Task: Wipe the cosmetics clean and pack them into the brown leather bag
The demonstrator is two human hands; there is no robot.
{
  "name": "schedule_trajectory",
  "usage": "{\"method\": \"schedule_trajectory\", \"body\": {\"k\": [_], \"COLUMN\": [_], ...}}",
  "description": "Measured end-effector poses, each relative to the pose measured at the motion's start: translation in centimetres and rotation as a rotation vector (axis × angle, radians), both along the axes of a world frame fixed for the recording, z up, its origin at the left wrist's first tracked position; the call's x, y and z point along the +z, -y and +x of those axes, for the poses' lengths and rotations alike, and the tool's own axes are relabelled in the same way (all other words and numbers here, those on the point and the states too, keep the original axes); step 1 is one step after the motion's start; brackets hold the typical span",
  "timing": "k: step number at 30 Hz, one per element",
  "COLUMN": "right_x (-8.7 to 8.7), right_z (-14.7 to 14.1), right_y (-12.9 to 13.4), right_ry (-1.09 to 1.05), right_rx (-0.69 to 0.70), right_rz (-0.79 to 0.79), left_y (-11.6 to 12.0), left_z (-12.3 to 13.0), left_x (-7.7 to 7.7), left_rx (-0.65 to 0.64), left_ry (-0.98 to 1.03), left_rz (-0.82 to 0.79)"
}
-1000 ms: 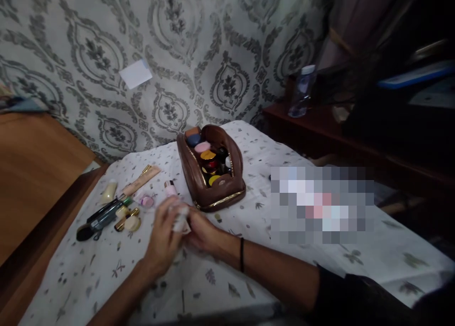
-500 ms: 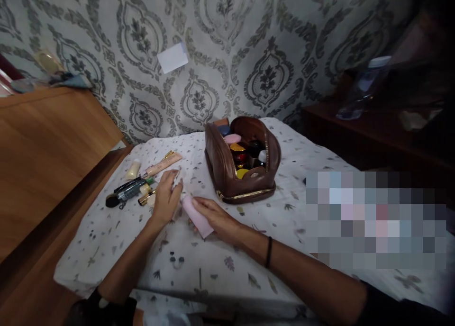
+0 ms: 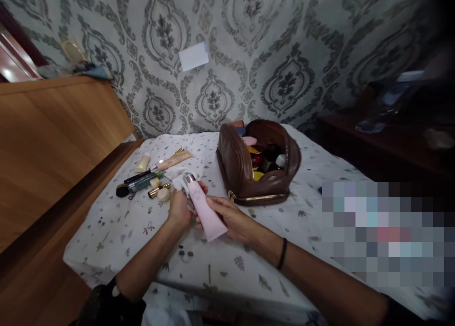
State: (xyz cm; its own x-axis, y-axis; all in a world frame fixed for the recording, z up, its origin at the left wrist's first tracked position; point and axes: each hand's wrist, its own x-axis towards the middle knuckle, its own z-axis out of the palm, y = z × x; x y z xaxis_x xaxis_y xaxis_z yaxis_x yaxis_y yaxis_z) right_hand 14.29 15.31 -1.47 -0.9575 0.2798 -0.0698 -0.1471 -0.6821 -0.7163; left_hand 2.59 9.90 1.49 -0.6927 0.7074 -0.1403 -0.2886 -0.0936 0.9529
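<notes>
A pink squeeze tube [image 3: 206, 212] with a silver cap [image 3: 189, 178] is tilted in front of me, cap end up and to the left. My right hand [image 3: 231, 217] grips its lower half from the right side. Close against the tube's cap end is my left hand [image 3: 180, 206], its fingers curled behind the tube around a crumpled white wipe [image 3: 184, 185]. Left of the hands lie a round cream jar [image 3: 163, 194], a gold-and-black tube [image 3: 159, 190], a makeup brush [image 3: 122, 190], a peach tube [image 3: 175, 160] and a small cream-coloured tube [image 3: 142, 162].
An open brown toiletry bag [image 3: 259, 193] full of bottles and jars stands right of the hands on the patterned sheet [image 3: 142, 250]. A wooden panel [image 3: 57, 127] borders the left. A plastic bottle [image 3: 387, 103] stands on a dark surface at right. One area is pixelated.
The pink tube has been lifted and turned so its silver cap shows. My left hand has come in from the loose cosmetics to the tube with the white wipe. The view has shifted left.
</notes>
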Motion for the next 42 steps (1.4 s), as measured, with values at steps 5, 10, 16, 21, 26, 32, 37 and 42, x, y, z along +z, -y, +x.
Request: {"method": "schedule_trajectory", "body": {"k": [5, 10, 16, 21, 26, 32, 37, 42], "right_x": [0.1, -0.6, -1.1, 0.2, 1.5, 2.2, 1.7, 0.8], "right_z": [-0.2, -0.5, -0.6, -0.5, -0.7, -0.4, -0.4, -1.3], "right_y": [-0.1, -0.1, -0.3, 0.3, 1.3, 2.6, 3.8, 4.9], "right_ry": [-0.038, -0.028, -0.044, -0.019, 0.012, 0.016, 0.068, 0.058], "right_rx": [-0.025, -0.066, -0.089, -0.115, -0.142, -0.141, -0.274, -0.426], "right_rz": [0.024, 0.208, 0.527, 0.601, 0.607, 0.550, 0.355, 0.145], "left_y": [0.8, 1.0, 1.5, 2.8, 3.3, 2.7, 4.3, 9.1], "left_z": [0.6, 0.3, -0.5, -0.6, -0.2, -1.0, -2.4, -4.2], "left_x": [0.2, 0.9, 1.3, 3.2, 4.5, 4.1, 3.8, 2.6], "left_rx": [-0.060, 0.097, 0.031, -0.028, 0.027, 0.115, -0.053, -0.284], "left_ry": [-0.090, -0.177, -0.459, -0.722, -0.756, -0.523, -0.375, -0.751], "left_rz": [0.047, 0.052, 0.000, -0.106, -0.140, 0.020, 0.044, -0.064]}}
